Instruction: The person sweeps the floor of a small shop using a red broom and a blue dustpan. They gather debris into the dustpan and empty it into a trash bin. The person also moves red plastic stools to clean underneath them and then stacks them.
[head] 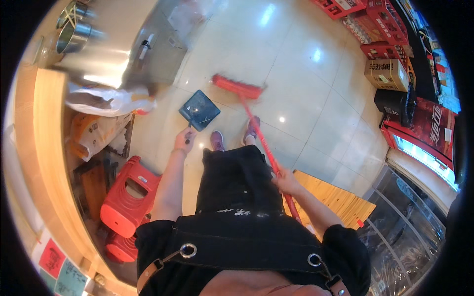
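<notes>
My left hand [184, 141] grips the handle of a dark dustpan [200, 110], whose pan is over the tiled floor ahead of my shoes. A few thin light sticks and small bits of debris lie in the pan. In my right hand [287, 181] is the red shaft of a broom [263, 142], slanting past my right leg. The broom's red head [237, 87] is beyond the dustpan and to its right, apart from it. Motion blurs its bristles, so I cannot tell whether they touch the floor.
Red plastic stools [127, 199] are stacked at left, near plastic bags [100, 129] and a metal-fronted counter [159, 44]. On the right stand red crates [389, 22], a cardboard box [387, 75] and a Coca-Cola cooler [426, 129]. A wooden tabletop [333, 196] adjoins my right arm.
</notes>
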Demonstrator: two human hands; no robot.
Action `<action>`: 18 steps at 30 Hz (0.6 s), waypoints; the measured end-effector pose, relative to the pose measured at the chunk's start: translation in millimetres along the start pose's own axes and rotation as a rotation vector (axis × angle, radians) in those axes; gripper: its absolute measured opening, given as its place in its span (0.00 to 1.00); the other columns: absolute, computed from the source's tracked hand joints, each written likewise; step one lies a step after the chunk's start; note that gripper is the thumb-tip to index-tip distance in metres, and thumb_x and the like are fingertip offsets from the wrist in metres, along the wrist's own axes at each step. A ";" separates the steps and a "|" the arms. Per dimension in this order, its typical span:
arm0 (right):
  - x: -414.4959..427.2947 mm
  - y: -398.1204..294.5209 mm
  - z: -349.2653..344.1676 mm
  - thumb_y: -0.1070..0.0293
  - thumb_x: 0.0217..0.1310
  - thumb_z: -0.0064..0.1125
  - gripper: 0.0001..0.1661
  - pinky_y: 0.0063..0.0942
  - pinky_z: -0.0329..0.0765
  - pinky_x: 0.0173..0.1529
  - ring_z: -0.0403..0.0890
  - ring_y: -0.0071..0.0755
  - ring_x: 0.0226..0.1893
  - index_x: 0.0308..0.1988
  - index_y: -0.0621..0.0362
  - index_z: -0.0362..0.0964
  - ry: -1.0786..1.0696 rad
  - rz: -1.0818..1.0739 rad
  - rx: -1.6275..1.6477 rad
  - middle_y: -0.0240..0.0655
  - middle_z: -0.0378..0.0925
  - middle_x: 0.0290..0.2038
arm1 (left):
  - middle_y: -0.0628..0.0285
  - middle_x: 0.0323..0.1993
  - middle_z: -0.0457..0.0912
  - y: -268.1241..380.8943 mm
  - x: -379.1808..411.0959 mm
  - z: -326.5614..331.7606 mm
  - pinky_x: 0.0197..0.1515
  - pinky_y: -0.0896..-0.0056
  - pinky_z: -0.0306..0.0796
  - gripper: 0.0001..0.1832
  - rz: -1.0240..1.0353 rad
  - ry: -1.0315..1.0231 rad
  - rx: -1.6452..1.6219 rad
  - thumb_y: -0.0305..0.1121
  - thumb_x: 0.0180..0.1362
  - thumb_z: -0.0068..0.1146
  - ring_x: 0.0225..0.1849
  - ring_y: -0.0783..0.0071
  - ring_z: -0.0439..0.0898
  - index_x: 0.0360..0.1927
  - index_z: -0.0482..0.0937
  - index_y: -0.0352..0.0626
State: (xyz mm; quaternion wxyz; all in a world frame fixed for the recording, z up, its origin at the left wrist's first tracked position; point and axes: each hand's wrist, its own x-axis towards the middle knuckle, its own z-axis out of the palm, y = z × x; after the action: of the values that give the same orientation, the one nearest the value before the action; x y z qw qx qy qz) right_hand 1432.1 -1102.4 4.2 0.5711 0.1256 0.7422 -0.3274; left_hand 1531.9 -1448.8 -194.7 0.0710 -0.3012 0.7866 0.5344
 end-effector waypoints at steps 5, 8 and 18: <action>-42.9 -12.5 22.5 0.77 0.48 0.50 0.42 0.19 0.62 0.14 0.64 0.21 0.09 0.62 0.45 0.44 -0.223 0.049 0.174 0.29 0.62 0.14 | 0.71 0.16 0.69 -28.7 -7.4 -24.5 0.27 0.81 0.62 0.06 -0.099 -0.079 -0.113 0.30 0.48 0.55 0.21 0.85 0.66 0.23 0.71 0.41; -57.1 -36.4 26.1 0.76 0.48 0.50 0.41 0.20 0.63 0.14 0.64 0.21 0.10 0.62 0.47 0.46 -0.200 0.018 0.158 0.28 0.63 0.14 | 0.71 0.17 0.70 -54.9 -17.3 -32.3 0.27 0.82 0.62 0.06 -0.060 -0.033 -0.230 0.31 0.50 0.54 0.21 0.86 0.66 0.24 0.71 0.42; 53.3 -95.7 27.9 0.75 0.46 0.48 0.39 0.24 0.68 0.18 0.69 0.26 0.13 0.61 0.51 0.48 0.101 -0.241 -0.317 0.36 0.68 0.19 | 0.66 0.21 0.73 -81.2 -82.6 -32.7 0.33 0.78 0.65 0.03 -0.174 0.172 -0.188 0.28 0.51 0.52 0.28 0.79 0.71 0.26 0.72 0.41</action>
State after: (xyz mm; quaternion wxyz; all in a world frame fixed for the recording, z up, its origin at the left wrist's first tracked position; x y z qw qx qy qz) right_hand 1383.0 -1202.1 -16.3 0.5025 -0.0391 0.8218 -0.2656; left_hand 1650.2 -1464.9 -210.0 0.0209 -0.4181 0.7073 0.5697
